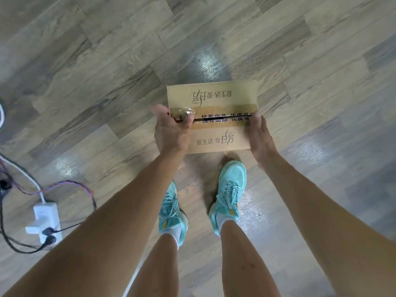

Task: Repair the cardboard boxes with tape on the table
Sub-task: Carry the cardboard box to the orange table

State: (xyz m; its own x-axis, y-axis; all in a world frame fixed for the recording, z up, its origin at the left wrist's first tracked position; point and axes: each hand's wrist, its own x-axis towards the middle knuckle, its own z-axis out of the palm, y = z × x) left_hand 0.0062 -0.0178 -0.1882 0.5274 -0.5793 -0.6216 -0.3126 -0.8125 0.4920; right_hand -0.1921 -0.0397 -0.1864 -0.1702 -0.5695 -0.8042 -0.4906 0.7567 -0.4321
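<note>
A small brown cardboard box with printed lettering is held out in front of me above the wood floor. Its two top flaps meet at a dark open seam, with old clear tape crumpled at the left end. My left hand grips the box's left side, thumb and fingers curled over the seam's left end. My right hand holds the right side, fingers pressed along the edge. No tape roll or table is in view.
Below the box stand my feet in turquoise shoes. A white power strip with plugs and tangled cables lies on the floor at the left. Grey-brown wood flooring fills the view.
</note>
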